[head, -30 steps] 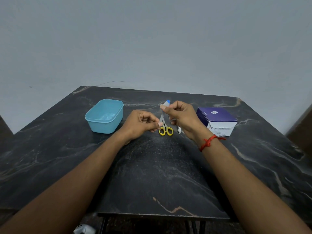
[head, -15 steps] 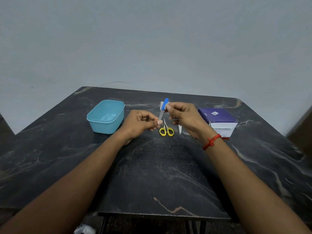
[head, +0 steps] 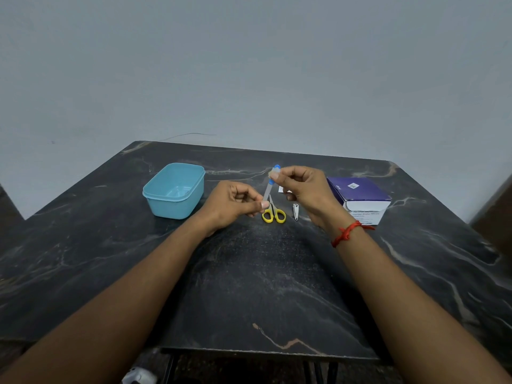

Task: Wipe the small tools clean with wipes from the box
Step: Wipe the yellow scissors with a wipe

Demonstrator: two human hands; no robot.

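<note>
The slim grey metal nail file with a blue plastic end is held in the air above the far middle of the dark marbled stone desk, tilted with its blue end up. The left hand has a tight grip on its lower tip, pinched between thumb and forefinger. The right hand closes its grip on the upper end, where a small pale wipe seems to be pressed against the file. Just below lie the yellow-handled small scissors and, beside them, a silver nail clipper. A purple and white cardboard box sits to the right, a light blue plastic tub to the left.
</note>
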